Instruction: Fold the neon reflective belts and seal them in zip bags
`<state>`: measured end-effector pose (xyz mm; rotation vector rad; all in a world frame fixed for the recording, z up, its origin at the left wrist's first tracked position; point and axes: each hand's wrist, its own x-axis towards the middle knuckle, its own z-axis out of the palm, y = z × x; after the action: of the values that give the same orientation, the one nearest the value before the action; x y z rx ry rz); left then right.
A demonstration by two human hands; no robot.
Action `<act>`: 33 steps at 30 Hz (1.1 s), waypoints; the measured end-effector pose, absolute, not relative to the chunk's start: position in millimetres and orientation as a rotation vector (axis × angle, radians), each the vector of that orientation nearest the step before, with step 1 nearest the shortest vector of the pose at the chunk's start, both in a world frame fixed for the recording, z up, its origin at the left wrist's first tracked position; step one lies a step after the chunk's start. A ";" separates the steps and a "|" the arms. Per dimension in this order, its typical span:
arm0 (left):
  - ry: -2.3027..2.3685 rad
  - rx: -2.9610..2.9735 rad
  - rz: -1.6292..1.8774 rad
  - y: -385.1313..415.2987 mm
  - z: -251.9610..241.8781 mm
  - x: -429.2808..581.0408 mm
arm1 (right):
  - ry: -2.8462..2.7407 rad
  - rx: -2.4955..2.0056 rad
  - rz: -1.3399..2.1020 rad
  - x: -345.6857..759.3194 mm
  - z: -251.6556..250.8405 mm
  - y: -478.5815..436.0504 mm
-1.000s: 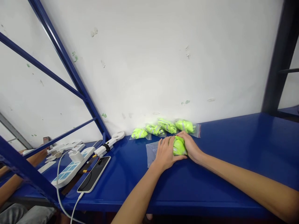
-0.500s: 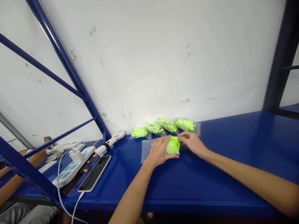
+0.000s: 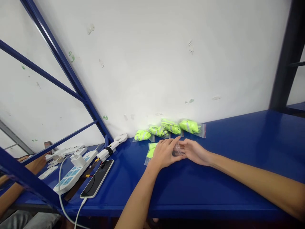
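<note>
Near the middle of the blue table lies a clear plastic bag (image 3: 176, 150) with a folded neon-yellow cloth bundle (image 3: 152, 150) in its left end. My left hand (image 3: 164, 152) rests over the bag, thumb and fingers around it, and hides much of it. My right hand (image 3: 192, 152) is at the bag's right end, fingers closed on the film close to my left fingertips. Behind them, along the wall, lie several bagged neon-yellow bundles (image 3: 190, 126) with silver reflective strips.
To the left are a phone (image 3: 97, 178) on a white cable, a power strip (image 3: 75, 171) with a plug, and a small white handheld fan (image 3: 120, 138). A blue metal frame (image 3: 85, 98) rises there. Beyond it, another person's arms (image 3: 35, 165) show.
The neon-yellow bundle has shifted left, from between my hands to the left of my left hand, within the bag. My right fingers have moved onto the bag's right end.
</note>
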<state>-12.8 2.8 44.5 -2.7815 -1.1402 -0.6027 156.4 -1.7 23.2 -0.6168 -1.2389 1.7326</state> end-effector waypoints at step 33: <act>-1.358 -3.155 -0.822 61.8 54.9 -16.9 | -1.573 -1.042 0.998 164.8 19.1 18.8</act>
<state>-16.9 61.8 54.9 -3.1554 -1.3577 -0.8224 164.8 18.8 19.1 -1.0422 -1.5730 0.9976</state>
